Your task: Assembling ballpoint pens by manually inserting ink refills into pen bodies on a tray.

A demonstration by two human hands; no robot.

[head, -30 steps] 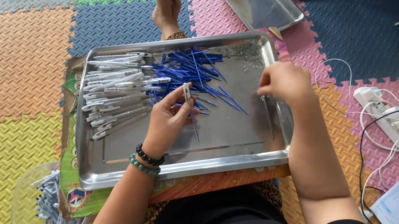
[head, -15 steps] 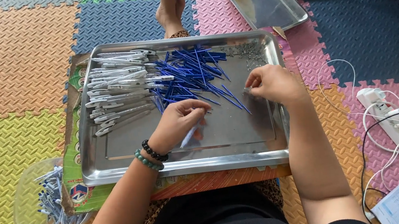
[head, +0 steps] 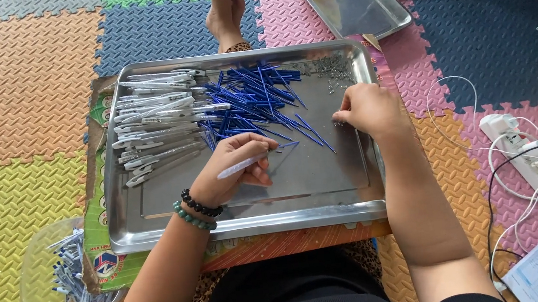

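Head view: pen parts being handled over a steel tray.

We see the left hand [head: 227,169] closed in a pinch on a white pen barrel [head: 242,165], held level just above the bare middle of the steel tray [head: 250,219], with a blue refill [head: 282,147] at its tip. We judge the barrel light, stiff and smooth, so it may slip; a grip at mid-length, as here, looks steady. The refill looks thin and a little bendy, best taken near its end. The right hand [head: 367,109] is curled, fingertips down on a small metal spring [head: 339,123]; whether it has one pinched we cannot tell. Around them lie a heap of blue refills [head: 256,98], rows of white barrels [head: 158,123] and scattered springs [head: 327,67]. Left of the tray sits a clear bowl [head: 37,275] of pens, on foam floor mats [head: 5,86].
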